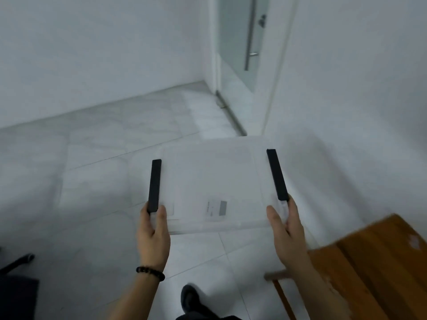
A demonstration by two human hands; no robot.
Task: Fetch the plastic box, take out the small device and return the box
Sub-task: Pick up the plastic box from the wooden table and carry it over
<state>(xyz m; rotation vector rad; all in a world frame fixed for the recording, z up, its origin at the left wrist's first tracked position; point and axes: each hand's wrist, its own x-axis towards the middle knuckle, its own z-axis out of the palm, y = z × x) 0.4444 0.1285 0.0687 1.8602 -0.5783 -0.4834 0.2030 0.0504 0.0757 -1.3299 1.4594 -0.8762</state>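
A clear plastic box (215, 181) with a translucent lid hangs in the air in front of me, above the floor. Black latches run along its left side (154, 184) and right side (277, 174). A small white and grey label shows on the near part of the lid. My left hand (152, 234) grips the near left corner. The near right corner is held by my right hand (287, 227). The box is closed and its contents are not visible. No small device is in view.
A wooden table (374, 262) stands at the lower right, close to my right arm. White tiled floor (104, 146) spreads ahead. A glass door with a metal handle (250, 35) is at the back. A dark chair base (18, 262) sits lower left. My shoe (189, 296) is below.
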